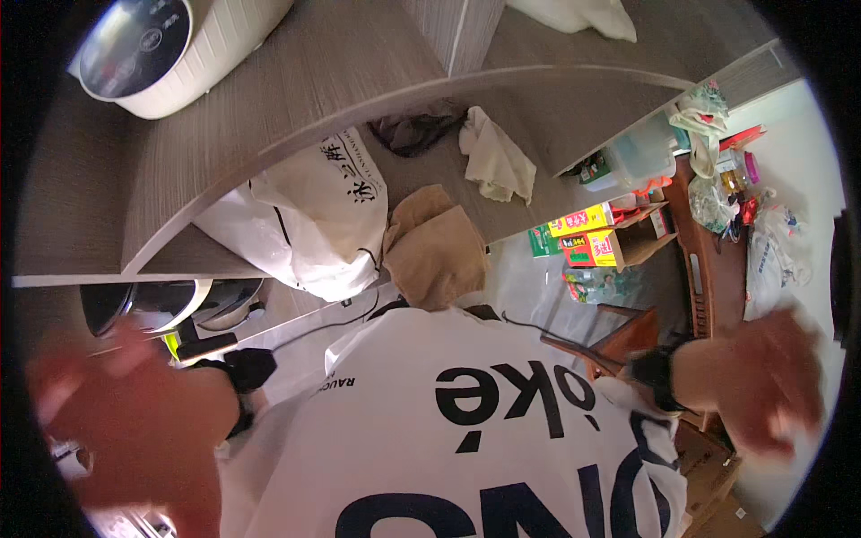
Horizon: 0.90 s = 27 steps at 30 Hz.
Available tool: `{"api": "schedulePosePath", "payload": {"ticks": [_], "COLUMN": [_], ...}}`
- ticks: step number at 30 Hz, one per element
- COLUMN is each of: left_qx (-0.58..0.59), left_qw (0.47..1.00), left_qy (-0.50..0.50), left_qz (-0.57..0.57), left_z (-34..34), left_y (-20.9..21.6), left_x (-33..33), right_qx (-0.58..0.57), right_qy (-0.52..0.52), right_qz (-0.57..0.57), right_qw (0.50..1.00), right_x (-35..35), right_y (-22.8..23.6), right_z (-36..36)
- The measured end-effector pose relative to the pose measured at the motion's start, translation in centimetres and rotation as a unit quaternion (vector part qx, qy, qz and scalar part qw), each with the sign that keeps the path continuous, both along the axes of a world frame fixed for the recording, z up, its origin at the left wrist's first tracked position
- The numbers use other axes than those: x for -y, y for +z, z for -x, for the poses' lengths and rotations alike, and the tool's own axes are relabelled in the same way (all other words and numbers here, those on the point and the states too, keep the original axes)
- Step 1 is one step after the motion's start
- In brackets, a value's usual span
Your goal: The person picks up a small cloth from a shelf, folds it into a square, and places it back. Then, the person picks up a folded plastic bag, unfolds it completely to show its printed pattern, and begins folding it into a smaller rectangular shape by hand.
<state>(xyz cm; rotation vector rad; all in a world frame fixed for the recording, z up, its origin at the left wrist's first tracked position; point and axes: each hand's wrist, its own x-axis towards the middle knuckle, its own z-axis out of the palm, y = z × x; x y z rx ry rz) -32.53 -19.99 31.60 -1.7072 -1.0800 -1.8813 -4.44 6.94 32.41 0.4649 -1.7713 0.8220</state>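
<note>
My left hand (134,403) is raised at the left side, beside the lower shelf, smeared by motion. Over at the right side is my right hand (762,381), also blurred, with its fingers seeming to curl downward. Nothing that I can make out is held in either. On the shelf ahead lies a crumpled white drawstring bag (318,215) with black print. A brown cloth (435,247) hangs over the shelf's front edge beside it. Farther back are a cream cloth (498,157) and a dark mesh-like cloth (417,130). Both hands are apart from these.
A white appliance (224,45) with a dark round panel stands on the upper shelf (305,67), near a white cloth (583,13). Dark shoes (161,305) sit below at left. Cartons (601,247) stand at right, near a brown wooden cabinet (700,233) with bags and jars.
</note>
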Motion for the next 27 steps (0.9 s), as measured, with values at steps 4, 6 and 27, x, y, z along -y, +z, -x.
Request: {"api": "schedulePosePath", "payload": {"ticks": [4,6,27], "left_qx": [0.06,0.073,0.143], "left_qw": [0.852,0.797,0.732], "left_qy": [-0.196,-0.185,0.285], "left_qz": [0.481,0.57,0.602], "left_z": [0.6,-1.0,-9.2], "left_y": [-6.0,-10.4,-25.6], "left_x": [-4.3,-6.9,-14.4], "right_qx": [0.401,0.533,0.493], "right_qy": [-0.221,-0.24,-0.09], "right_qz": [0.128,0.078,-0.176], "right_qw": [0.879,0.808,0.847], "right_x": [-2.9,-4.3,-13.8], "right_y": [-10.1,-14.8,-20.7], "right_z": [5.5,6.7,4.9]}}
